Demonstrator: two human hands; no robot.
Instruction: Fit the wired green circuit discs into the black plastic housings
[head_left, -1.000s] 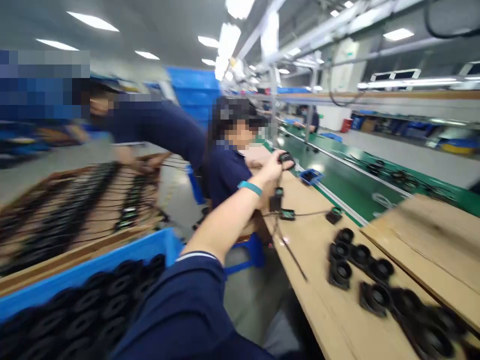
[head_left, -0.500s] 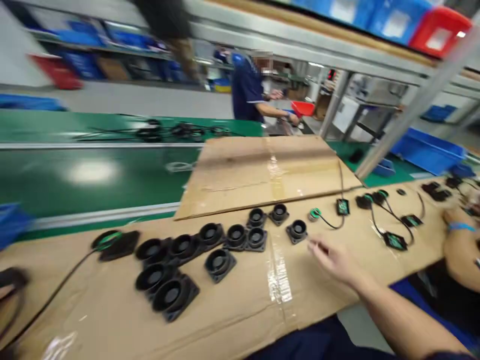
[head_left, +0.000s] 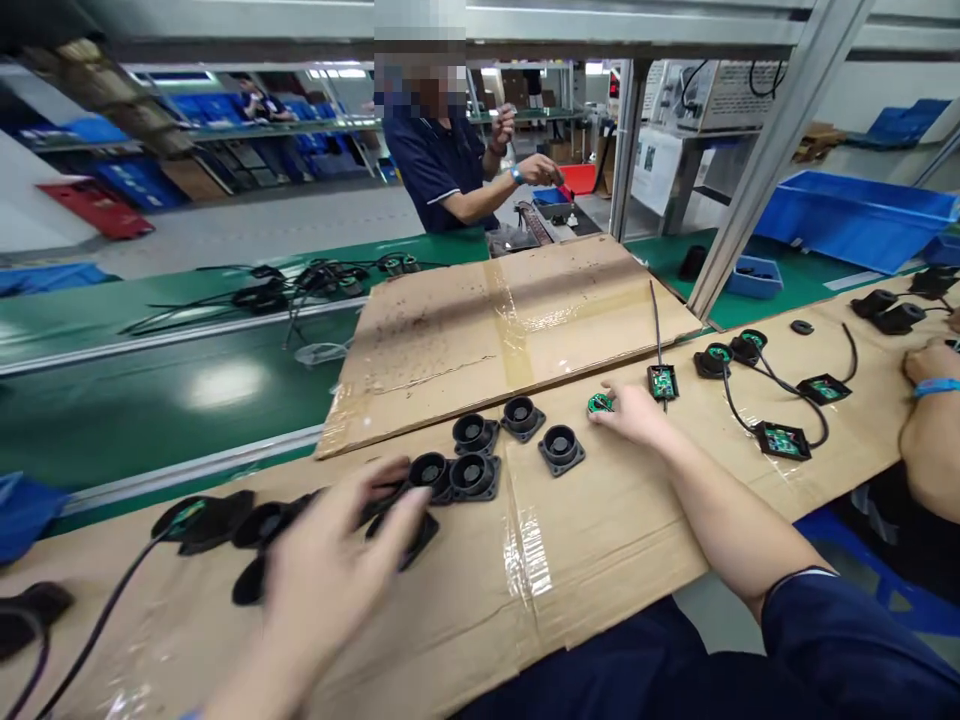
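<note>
My right hand (head_left: 634, 412) rests on the cardboard-covered bench (head_left: 600, 540) with its fingertips closed on a small round green circuit board (head_left: 599, 403). A thin black wire runs from there to a small square board (head_left: 662, 381). My left hand (head_left: 341, 565) hovers with fingers spread over a cluster of black round housings (head_left: 450, 475), holding nothing; it is blurred by motion. Three more housings (head_left: 560, 446) lie between my hands.
A folded cardboard sheet (head_left: 502, 320) lies behind the housings, beyond it a green conveyor belt (head_left: 187, 380) with wired parts. More wired boards (head_left: 780, 438) lie to the right, by a co-worker's arm (head_left: 930, 420). Another person (head_left: 450, 160) works across the belt. Blue bins (head_left: 855, 215) stand far right.
The view swung from the left down onto the bench. My right hand moved forward onto the green round board. My left hand came into view over the black housings.
</note>
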